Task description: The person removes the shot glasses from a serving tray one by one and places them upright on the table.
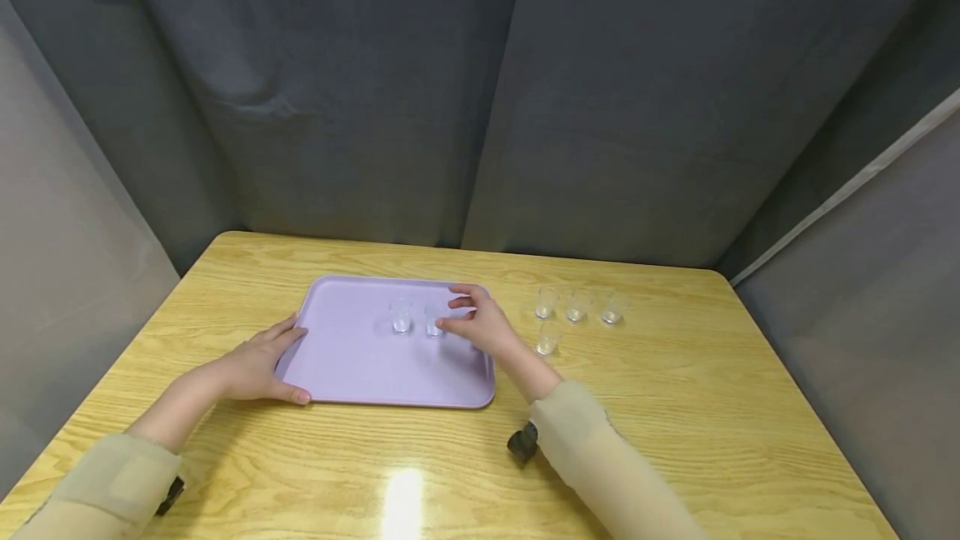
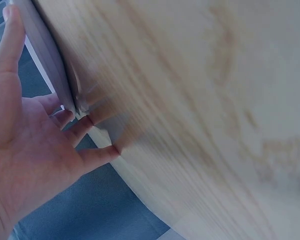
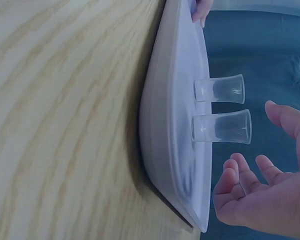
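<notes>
Both hands are at the purple tray (image 1: 345, 369) in the head view: the left hand (image 1: 258, 363), fingers spread, rests at its left end; the right hand (image 1: 483, 325), relaxed with thumb and fingers apart, hovers over its right part, near two clear glasses (image 1: 401, 323) standing on it. Four more glasses (image 1: 578, 308) are right of the tray on the wooden table (image 1: 675, 415). In the left wrist view, the left hand touches the tray's edge. In the right wrist view, a gap separates the right hand from both glasses on the tray.

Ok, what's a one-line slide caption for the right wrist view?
Right hand, fingers loosely curled, near two clear glasses standing on a lilac tray.
</notes>
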The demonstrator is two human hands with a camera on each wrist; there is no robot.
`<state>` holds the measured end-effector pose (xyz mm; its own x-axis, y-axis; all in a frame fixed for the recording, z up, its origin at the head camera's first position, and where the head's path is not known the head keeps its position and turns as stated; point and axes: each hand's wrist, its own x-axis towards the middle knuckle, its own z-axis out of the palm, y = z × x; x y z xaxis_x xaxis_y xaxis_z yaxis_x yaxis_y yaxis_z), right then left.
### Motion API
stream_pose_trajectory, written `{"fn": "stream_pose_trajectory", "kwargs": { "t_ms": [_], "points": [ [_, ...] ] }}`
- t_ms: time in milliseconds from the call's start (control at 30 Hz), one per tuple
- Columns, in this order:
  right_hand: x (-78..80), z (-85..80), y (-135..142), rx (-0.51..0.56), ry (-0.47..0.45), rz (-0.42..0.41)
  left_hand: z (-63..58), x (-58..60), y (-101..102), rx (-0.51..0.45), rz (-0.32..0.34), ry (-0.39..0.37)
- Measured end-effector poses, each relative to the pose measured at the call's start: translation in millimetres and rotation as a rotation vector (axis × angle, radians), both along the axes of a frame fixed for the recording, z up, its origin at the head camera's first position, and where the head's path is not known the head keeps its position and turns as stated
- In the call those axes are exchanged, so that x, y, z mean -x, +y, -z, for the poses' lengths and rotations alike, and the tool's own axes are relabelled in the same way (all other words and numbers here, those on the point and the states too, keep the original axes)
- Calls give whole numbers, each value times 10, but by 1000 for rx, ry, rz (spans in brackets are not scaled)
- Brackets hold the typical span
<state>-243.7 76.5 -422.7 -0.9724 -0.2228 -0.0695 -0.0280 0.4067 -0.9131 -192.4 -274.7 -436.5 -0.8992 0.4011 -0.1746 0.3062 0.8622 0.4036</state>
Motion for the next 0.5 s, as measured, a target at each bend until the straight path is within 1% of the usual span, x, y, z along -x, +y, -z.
{"fn": "stream_pose_trajectory", "kwargs": {
  "t_ms": [133,267,367,500],
  "points": [
    [21,30,-46,2,-2,-14,5,1,0,-2,0,-1],
    [59,65,-93,-2,-53,-23,17,4,-4,-3,-1,0],
    [92,92,-126,-19,-75,-35,24,8,-8,0,-1,2],
    [123,115,-157,-40,-66,-49,24,9,-10,2,0,-1]
  ]
}}
